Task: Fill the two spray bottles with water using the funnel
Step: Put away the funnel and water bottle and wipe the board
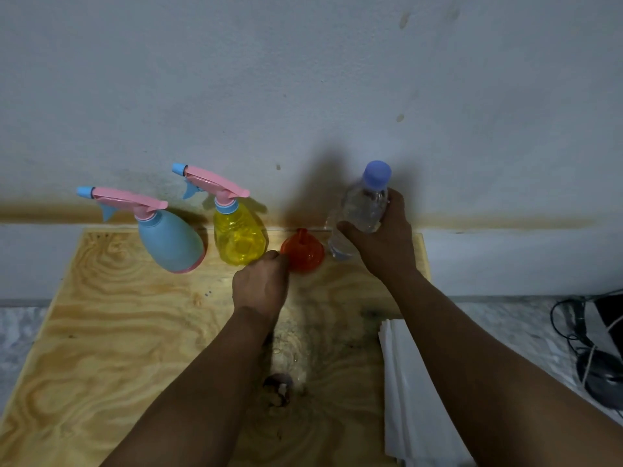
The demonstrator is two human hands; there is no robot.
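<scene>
A blue spray bottle [170, 242] and a yellow spray bottle [239, 237] stand at the back of the plywood table [111, 325], both with pink trigger heads screwed on. An orange funnel [305, 252] rests mouth-down to the right of the yellow bottle. My left hand [261, 286] reaches to the funnel, with its fingertips at the funnel's left rim. My right hand [382, 237] grips a clear water bottle [362, 207] with a blue cap on it, tilted slightly, its base near the table.
A stack of white paper sheets [414, 399] lies at the table's right front edge. A white wall [303, 79] stands directly behind the bottles. Black cables and a dark device [596, 362] lie on the floor to the right.
</scene>
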